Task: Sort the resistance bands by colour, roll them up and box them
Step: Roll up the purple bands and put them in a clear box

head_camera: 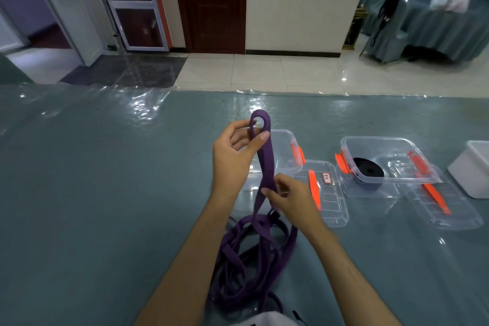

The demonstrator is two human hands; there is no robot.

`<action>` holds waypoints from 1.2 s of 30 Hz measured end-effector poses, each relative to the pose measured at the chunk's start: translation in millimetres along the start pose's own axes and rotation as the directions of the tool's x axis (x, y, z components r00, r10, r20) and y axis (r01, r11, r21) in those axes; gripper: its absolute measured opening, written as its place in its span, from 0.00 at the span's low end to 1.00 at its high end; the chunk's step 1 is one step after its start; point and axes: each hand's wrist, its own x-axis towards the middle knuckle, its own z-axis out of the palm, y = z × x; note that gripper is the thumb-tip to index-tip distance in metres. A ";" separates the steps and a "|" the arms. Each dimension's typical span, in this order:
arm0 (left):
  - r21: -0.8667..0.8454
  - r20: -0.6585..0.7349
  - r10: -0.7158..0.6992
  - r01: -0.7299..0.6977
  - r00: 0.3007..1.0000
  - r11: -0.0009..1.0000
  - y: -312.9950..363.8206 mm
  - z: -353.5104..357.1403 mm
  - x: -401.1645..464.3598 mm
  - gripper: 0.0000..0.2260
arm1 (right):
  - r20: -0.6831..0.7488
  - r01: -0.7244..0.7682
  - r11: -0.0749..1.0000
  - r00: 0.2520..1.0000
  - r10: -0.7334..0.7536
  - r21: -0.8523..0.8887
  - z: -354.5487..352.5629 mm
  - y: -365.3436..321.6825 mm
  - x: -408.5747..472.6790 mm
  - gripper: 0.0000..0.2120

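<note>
Purple band [260, 156] held up above the table [92, 193], doubled over at the top into a small loop, both strands hanging down into the tangled pile of purple bands [248, 254] on the near edge of the table (number of bands in the heap impossible to count; at least one darker strand mixed in). Pinched just under the loop by the left hand [235, 156]: thumb pressed across the front of the strap, fingers curled behind, palm turned inward, forearm rising from the lower left. Lower down, gripped by the right hand [288, 198]: fingertips closed on the hanging strands, knuckles up, forearm coming in from the lower right.

Behind the hands, two clear boxes with orange latches. Nearer box [284, 151] partly hidden by the left hand and the strap, nothing visible inside. Farther box [381, 159] to the right, holding one rolled black band [367, 168] against its left wall. Two clear lids with orange handles: first lid [325, 193] lying flat in front of the nearer box, a small label on it; second lid [436, 204] lying flat in front of the farther box, partly under it. One white container [473, 169] at the far right edge, cut off by the frame. Table covered in blue-grey cloth under a shiny clear sheet.
</note>
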 end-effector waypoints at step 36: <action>-0.199 0.073 -0.004 0.018 0.997 0.980 70.9 -8.9 49.9 0.10 | -0.382 0.243 0.899 0.920 -0.094 0.365 -70.4 -88.9 61.8 0.08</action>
